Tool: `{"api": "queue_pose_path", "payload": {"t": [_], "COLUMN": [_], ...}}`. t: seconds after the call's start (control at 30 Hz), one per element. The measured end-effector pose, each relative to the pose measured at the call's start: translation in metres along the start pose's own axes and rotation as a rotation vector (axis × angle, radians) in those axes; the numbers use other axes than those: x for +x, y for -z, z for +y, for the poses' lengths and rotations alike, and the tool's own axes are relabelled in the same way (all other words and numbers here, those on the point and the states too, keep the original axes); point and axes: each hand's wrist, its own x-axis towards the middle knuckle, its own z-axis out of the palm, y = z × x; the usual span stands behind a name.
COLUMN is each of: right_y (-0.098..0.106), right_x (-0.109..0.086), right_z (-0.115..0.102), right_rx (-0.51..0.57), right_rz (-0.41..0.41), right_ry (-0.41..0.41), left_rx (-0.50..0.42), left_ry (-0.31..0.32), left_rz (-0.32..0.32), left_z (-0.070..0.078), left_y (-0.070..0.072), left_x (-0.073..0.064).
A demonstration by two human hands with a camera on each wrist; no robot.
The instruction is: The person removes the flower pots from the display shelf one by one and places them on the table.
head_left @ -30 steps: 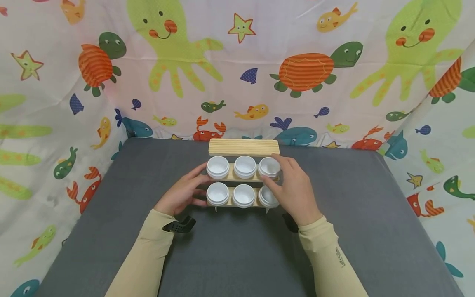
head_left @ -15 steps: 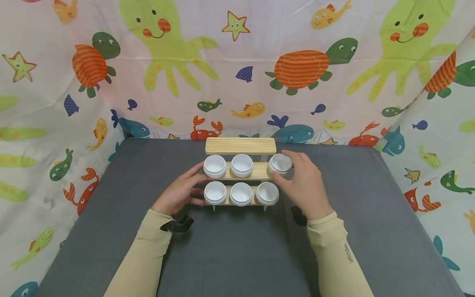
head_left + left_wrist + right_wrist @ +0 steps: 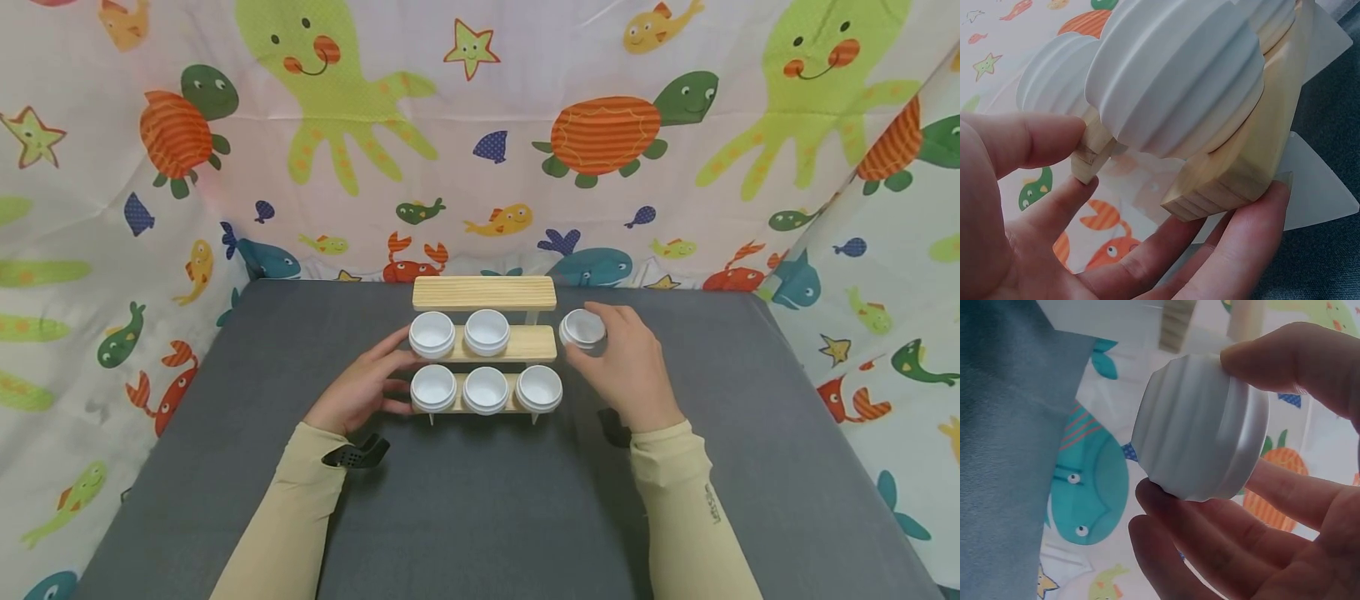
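Note:
A tiered wooden stand [image 3: 537, 343] carries white ribbed cups on its middle and lower shelves, two on the middle and three on the lower. My left hand [image 3: 363, 390] grips the stand at its left end. In the left wrist view, the thumb and a finger pinch one shelf end, and other fingers touch the lower shelf's end [image 3: 1210, 187]. Off the stand's right side, my right hand [image 3: 633, 367] holds another white ribbed cup [image 3: 1200, 428] between thumb and fingers. Seen from the head, that cup is upright, its open mouth facing up.
The top shelf [image 3: 483, 293] of the stand bears no cup. Clear side supports [image 3: 1319, 181] hold the shelves. A grey cloth [image 3: 480, 508] covers the table. Behind and at both sides hangs a curtain [image 3: 517, 100] printed with sea animals.
My right hand has lifted the right-hand cup off the middle shelf and moved it to the right, clear of the stand. The left hand keeps its grip. The head view has shifted slightly.

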Motion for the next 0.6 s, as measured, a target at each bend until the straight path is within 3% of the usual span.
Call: {"api": "queue_pose_path", "payload": {"t": [0.6], "right_y": [-0.025], "right_x": [0.012], "right_z": [0.032], "right_rx": [-0.061], "right_rz": [-0.090], "right_ry": [-0.136], "left_rx": [-0.006], "left_ry": [0.004], "left_rz": [-0.025], "left_z": [0.000], "left_y": [0.003], "left_x": [0.000]}}
